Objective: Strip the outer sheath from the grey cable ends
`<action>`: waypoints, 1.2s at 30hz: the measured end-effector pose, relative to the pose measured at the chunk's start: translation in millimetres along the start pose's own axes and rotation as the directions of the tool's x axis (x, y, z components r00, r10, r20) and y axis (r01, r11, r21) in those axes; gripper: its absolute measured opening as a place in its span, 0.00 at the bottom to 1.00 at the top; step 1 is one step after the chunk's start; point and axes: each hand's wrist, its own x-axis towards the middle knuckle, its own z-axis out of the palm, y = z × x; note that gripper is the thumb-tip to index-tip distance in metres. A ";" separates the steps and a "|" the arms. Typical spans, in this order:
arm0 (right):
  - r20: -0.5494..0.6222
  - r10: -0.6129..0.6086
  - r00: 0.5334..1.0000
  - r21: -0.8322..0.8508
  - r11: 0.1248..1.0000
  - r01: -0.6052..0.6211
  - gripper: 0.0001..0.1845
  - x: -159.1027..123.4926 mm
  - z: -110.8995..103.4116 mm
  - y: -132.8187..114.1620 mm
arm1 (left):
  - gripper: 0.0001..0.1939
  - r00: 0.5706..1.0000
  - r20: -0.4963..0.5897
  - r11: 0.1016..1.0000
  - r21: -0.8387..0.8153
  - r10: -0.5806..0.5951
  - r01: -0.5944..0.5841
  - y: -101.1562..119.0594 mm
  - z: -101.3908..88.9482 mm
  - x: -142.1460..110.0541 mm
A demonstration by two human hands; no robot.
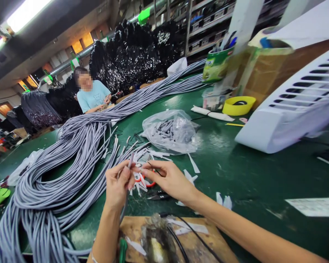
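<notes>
My left hand point(119, 180) is closed around a grey cable point(131, 160), whose end points up between thumb and fingers. Close beside it, my right hand point(164, 177) pinches its fingertips together at the cable's end; whatever is between them is too small to make out. Under the hands lie scissors with orange handles point(151, 183), partly hidden, among white scraps point(140, 187). Black thread snips point(159, 196) rest just below my right hand. A large bundle of grey cables point(82, 135) sweeps across the green table to the left.
A clear plastic bag of short grey pieces point(171, 131) lies beyond my hands. Nearest me is a wooden board point(203, 237) carrying a wrapped device and black wires. To the right stand a white slatted casing point(285, 117) and a yellow ring point(239, 105). Another person point(91, 91) sits across the table.
</notes>
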 end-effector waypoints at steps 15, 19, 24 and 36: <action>-0.165 -0.155 0.974 0.115 0.978 0.175 0.13 -4.2 -20.8 -26.5 | 0.11 0.970 0.180 0.820 0.522 0.163 -0.235 4.8 3.3 -10.5; -0.008 -0.064 0.998 0.189 0.980 0.064 0.18 -1.0 -18.3 -22.2 | 0.09 0.939 0.243 0.785 0.521 0.242 -0.337 3.6 0.9 -11.0; -0.071 -0.145 0.987 -0.012 0.989 0.145 0.20 -8.1 -18.3 -23.9 | 0.10 0.946 0.193 0.666 0.673 0.260 -0.321 6.5 -1.3 -9.3; 0.111 0.073 0.991 0.133 0.987 -0.087 0.26 3.7 4.5 -1.5 | 0.10 0.710 0.428 0.288 0.702 0.560 -0.651 -2.5 2.6 -13.7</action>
